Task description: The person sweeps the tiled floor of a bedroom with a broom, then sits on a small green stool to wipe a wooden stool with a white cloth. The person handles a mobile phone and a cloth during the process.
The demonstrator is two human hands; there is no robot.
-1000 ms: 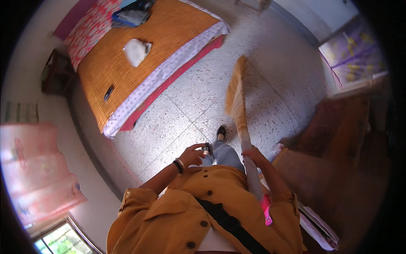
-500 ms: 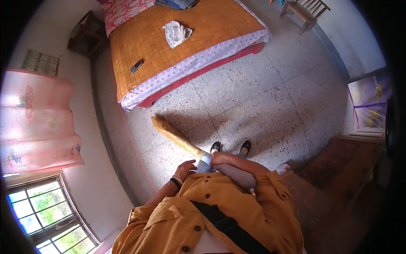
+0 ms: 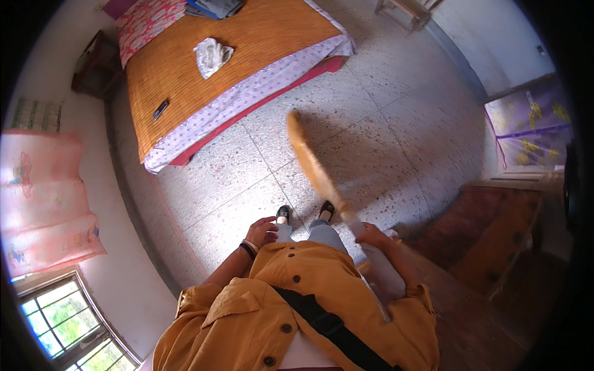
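Observation:
My right hand (image 3: pixel 372 235) grips the handle of a straw broom (image 3: pixel 312 166), whose bristle head points away from me over the speckled tile floor (image 3: pixel 383 130). My left hand (image 3: pixel 262 232), with a dark band on the wrist, rests by my thigh with its fingers curled and holds nothing that I can see. Below me are my black shoes (image 3: pixel 283 214), one beside the other, and my orange jacket (image 3: pixel 291 309) with a black strap across it.
A bed (image 3: pixel 185 80) with an orange woven mat stands ahead on the left, with a white cloth (image 3: pixel 212 55) and a small dark device (image 3: pixel 160 110) on it. A dark wooden cabinet (image 3: pixel 495 235) is at my right. A pink curtain (image 3: pixel 43 198) and window (image 3: pixel 68 321) are at the left.
The broom swung from the left near the bed across to the front, its head now raised farther out. The view turned a little, and my left hand stayed by my thigh.

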